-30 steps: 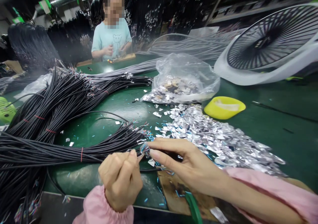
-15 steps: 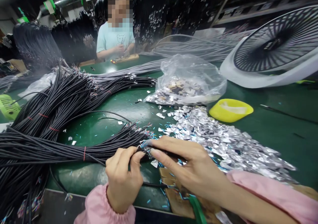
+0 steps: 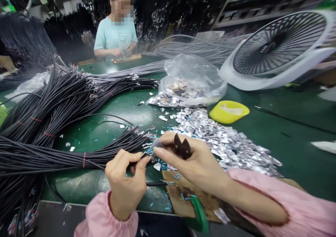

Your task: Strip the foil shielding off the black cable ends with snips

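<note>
My left hand (image 3: 127, 181) pinches the end of a black cable (image 3: 145, 155) between thumb and index finger. My right hand (image 3: 194, 165) is wrapped round a pair of wire cutters; their dark jaws (image 3: 182, 146) point up above the palm, and a green handle (image 3: 198, 214) shows below the hand. The right thumb and index fingertips are close together, just right of the cable end; fine wires may be between them, but I cannot make this out. Beyond the hands lies a bundle of black cables (image 3: 105, 158) with stripped, coloured wire ends.
Silver foil scraps (image 3: 220, 142) are heaped behind my right hand, near a clear plastic bag (image 3: 193, 86), a yellow container (image 3: 229, 112) and a white fan (image 3: 275, 48). A wooden board (image 3: 170, 181) lies below. Across the green table (image 3: 262, 135), a person (image 3: 117, 37) works.
My right hand has turned, bringing the cutter jaws into sight. Its fingertips are now slightly apart from the left hand's. The whole view has shifted, so most things sit further left.
</note>
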{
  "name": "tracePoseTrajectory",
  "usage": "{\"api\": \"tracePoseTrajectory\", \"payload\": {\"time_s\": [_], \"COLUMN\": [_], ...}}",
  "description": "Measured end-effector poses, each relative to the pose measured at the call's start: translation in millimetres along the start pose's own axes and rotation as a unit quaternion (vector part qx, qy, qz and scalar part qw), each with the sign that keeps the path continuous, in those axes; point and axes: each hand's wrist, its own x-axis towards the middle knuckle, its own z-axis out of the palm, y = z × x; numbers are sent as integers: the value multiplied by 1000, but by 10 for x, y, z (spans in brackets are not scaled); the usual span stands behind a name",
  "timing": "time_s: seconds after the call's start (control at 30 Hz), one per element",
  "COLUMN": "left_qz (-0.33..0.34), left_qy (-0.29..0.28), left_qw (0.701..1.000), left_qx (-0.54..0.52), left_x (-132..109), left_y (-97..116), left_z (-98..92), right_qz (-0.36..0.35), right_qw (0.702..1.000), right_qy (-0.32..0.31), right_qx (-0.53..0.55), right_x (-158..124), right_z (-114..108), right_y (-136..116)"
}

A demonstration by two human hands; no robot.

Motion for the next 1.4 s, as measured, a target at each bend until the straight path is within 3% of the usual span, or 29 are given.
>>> {"api": "tracePoseTrajectory", "payload": {"time_s": [0.2,0.43,0.63,0.73,0.93,1.23,1.4], "left_qz": [3,12,40,48,-37,-23,2], "left_qy": [4,-14,-89,-119,-62,-69,-72], "left_qw": [1000,999,994,991,997,997,997], "left_qx": [20,39,57,43,-3,-6,-14], "left_x": [8,-15,-57,-60,-33,-42,-24], "left_y": [3,-13,-51,-54,-26,-70,-131], "left_z": [-2,8,47,59,37,45,47], "right_qz": [-56,-135,-97,-123,-166,-191,-283], "right_qw": [998,991,994,989,982,975,929], "right_qy": [-14,12,-23,-43,35,-24,-72], "right_qx": [23,-1,-53,-74,-84,-113,-228], "right_x": [-11,-14,18,14,-23,-29,-31], "right_z": [11,12,-9,7,-14,-8,-47], "right_y": [17,23,18,30,53,118,148]}}
